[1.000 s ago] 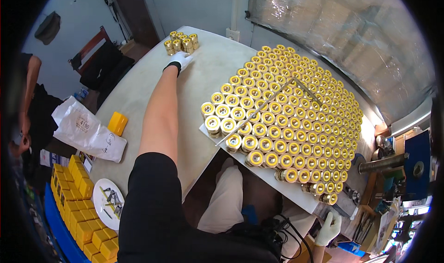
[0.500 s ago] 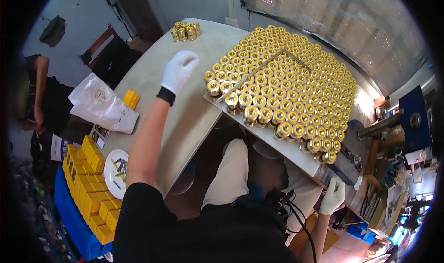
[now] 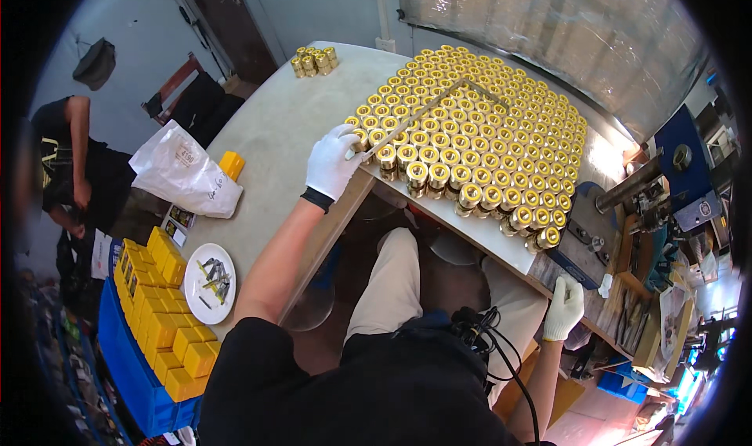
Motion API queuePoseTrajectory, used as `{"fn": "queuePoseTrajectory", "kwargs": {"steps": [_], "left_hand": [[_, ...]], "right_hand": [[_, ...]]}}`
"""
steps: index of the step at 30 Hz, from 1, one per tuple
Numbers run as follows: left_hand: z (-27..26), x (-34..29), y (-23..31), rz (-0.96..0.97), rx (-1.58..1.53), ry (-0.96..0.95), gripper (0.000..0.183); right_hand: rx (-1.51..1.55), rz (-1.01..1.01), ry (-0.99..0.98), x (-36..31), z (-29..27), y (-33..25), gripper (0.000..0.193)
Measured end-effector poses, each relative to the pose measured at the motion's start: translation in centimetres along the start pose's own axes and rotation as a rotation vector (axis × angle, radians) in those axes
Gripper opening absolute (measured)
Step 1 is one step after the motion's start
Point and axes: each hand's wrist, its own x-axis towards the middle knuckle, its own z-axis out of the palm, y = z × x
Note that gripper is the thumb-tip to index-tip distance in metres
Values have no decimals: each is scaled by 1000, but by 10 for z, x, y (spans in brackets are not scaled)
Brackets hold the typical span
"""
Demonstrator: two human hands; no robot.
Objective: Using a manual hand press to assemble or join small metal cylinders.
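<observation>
On the pale table, rows of brass cylindrical fittings (image 3: pixel 501 144) stand upright, packed closely. A thin L-shaped metal strip (image 3: pixel 419 115) lies across their tops, its near end at the front left corner of the block. My left hand (image 3: pixel 332 164), in a white glove, is closed around a brass fitting (image 3: pixel 361 139) at that corner, close to the strip's end; the fingers partly hide it. My right hand (image 3: pixel 565 309), in a cream glove, is curled low beside the table's right front edge. Whatever its fingers hold, if anything, is hidden.
A small group of fittings (image 3: pixel 315 62) stands at the far left. Left are a white bag (image 3: pixel 186 172), a plate (image 3: pixel 210 314) of small metal pieces, and yellow boxes (image 3: pixel 168 320) on a blue crate (image 3: pixel 141 399). A machine (image 3: pixel 587 238) stands right; another person (image 3: pixel 86 156) is at left.
My left hand has come down and right from over the open tabletop to the front left corner of the fittings. My right hand stays curled by the table edge. The view has shifted slightly.
</observation>
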Motion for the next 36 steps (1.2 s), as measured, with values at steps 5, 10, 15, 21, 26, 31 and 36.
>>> {"fn": "queuePoseTrajectory", "kwargs": {"steps": [5, 10, 15, 21, 26, 31, 36], "left_hand": [[1, -3, -5, -4, 13, -2, 27], [-2, -35, -5, -329, -37, -33, 38], [4, -59, -20, -661, -412, 160, 42], [12, -68, -17, -888, -1115, 338, 39], [-33, -54, 23, -743, -1000, 324, 37], [-21, -21, 129, -667, -1233, 53, 36], [32, 12, 242, -539, -1472, -307, 36]], "right_hand": [[-14, -75, 15, 2, 3, 4, 14], [-26, -15, -1, 3, 2, -4, 12], [-21, -41, -6, 3, 1, -6, 13], [-11, -1, 12, -1, -11, 3, 14], [1, -64, 19, 2, 1, 1, 15], [62, -2, 14, 4, 1, -3, 17], [98, 14, 17, 3, -3, -6, 17]]}}
